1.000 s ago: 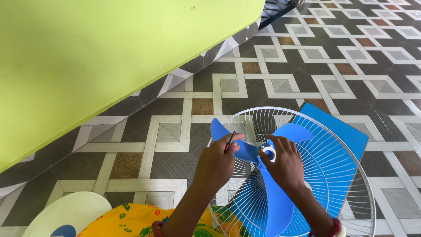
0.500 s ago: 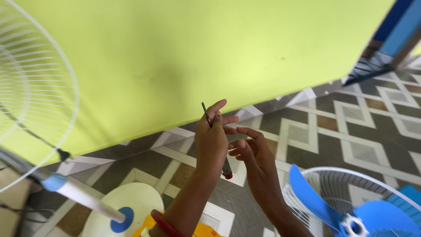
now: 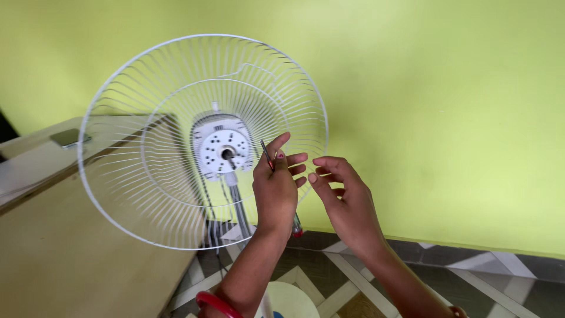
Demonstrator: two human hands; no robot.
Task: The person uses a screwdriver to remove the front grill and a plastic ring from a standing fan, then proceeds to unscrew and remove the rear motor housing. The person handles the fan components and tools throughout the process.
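two hands hover before the guard: the left hand pinches a screwdriver upright near the hub, the right hand loose and empty, so a slack pinch could drop it through the wires.

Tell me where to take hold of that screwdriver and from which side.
Grip the screwdriver by its handle end, whose red tip shows below the left hand; that hand already wraps it. Come from the right, as the right hand does: the thin metal shaft points up toward the fan guard.
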